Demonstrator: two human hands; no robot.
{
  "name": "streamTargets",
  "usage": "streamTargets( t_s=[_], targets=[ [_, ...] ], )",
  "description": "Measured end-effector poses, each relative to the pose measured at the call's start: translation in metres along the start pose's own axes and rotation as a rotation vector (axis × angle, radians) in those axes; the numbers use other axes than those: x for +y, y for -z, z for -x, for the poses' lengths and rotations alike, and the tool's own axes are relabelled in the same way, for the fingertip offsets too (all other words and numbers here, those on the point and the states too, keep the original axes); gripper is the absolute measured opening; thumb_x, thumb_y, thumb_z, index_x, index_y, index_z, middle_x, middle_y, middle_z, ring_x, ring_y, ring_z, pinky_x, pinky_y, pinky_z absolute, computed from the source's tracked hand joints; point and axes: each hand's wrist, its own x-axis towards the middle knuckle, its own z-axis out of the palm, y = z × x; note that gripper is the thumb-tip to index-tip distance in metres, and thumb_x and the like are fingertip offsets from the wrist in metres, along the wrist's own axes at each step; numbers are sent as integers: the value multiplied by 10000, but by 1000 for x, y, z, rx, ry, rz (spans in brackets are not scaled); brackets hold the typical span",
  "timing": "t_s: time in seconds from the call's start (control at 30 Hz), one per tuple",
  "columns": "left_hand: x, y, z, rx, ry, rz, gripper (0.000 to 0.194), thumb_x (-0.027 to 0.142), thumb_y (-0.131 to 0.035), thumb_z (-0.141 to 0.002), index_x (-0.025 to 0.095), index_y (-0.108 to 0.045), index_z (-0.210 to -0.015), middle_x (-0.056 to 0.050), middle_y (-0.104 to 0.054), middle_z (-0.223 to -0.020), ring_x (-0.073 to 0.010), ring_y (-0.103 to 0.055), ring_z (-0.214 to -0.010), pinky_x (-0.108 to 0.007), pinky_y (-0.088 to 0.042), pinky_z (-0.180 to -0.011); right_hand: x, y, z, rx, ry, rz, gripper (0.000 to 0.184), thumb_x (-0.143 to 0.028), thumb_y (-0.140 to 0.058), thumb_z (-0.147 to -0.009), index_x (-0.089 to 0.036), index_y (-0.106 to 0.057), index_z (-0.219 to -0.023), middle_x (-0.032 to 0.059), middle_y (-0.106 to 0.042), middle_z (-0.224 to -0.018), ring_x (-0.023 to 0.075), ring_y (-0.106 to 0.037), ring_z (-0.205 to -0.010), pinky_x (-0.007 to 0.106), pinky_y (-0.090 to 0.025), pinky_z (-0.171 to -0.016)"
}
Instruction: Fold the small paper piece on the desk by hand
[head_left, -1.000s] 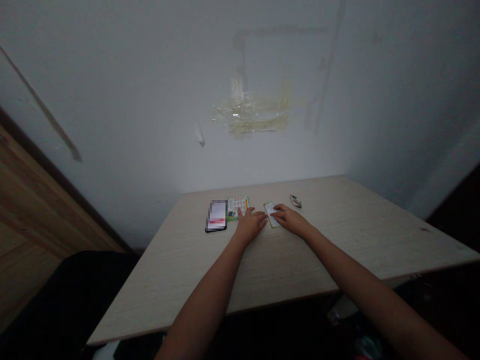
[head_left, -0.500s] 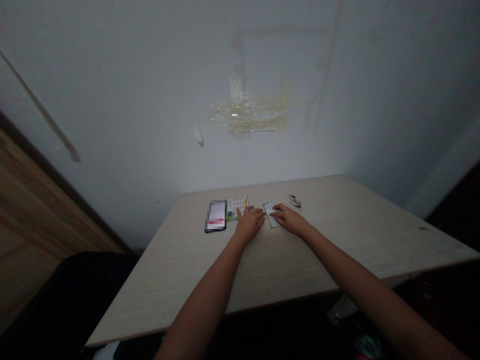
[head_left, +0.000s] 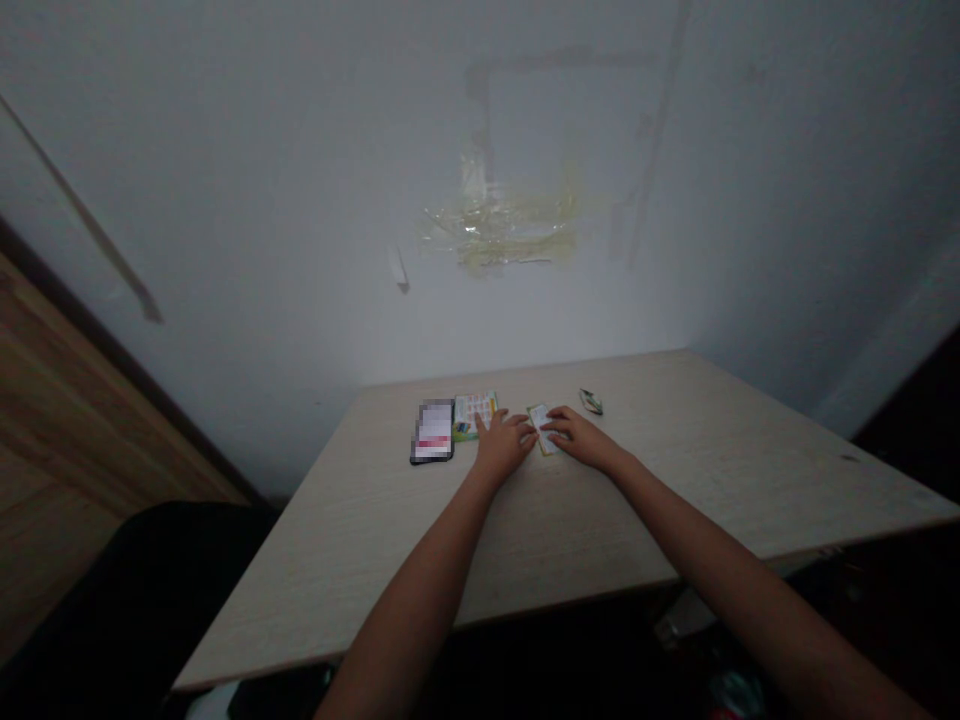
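Observation:
Between my hands a small printed paper [head_left: 541,425] with a green-yellow edge lies on the pale wooden table [head_left: 570,520]. My right hand [head_left: 576,436] rests over its right part, fingers apart. My left hand [head_left: 506,440] is spread low over the table, its fingertips at the paper's left edge. The left thumb reaches onto the lower right of a colourful printed sheet [head_left: 474,408]. Left of that sheet lies a phone [head_left: 433,432] in a dark case, its lit screen blurred out. Fine print on both papers is too small to read.
A small crumpled green and white packet [head_left: 591,402] lies to the right, beyond my right hand. Behind the table rises a grey wall [head_left: 300,200] with yellowed clear tape [head_left: 517,235] on it. A dark chair-like shape [head_left: 150,590] stands at the left.
My left hand has shifted slightly right, its fingers now reaching the small paper's left edge. The right fingers have spread a little. The papers, phone and packet stay in place.

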Motion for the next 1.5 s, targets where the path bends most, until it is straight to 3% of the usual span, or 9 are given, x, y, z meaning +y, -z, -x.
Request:
streamTargets(
  t_s=[0.7,1.5],
  targets=[
    [0,-6,2,59,20,43,295,541,-559,-888,392,-695,-1103,27,-639,-1326,-324,-415,-1327,-798,-23,-1079,4,-5,-1,18,-15,-52,279,-223,-603,-880,-208,-709,-1137,110,-553,-1245,232,-555,-1199,419,-424,-1095],
    [2,-1,3,20,31,59,337,581,-593,-852,395,-694,-1115,25,-625,-1347,-321,-407,-1330,-763,-35,-1109,3,-4,-2,12,-31,-68,266,-222,-604,-882,-220,-712,-1125,101,-549,-1239,227,-548,-1209,423,-413,-1106]
  ],
)
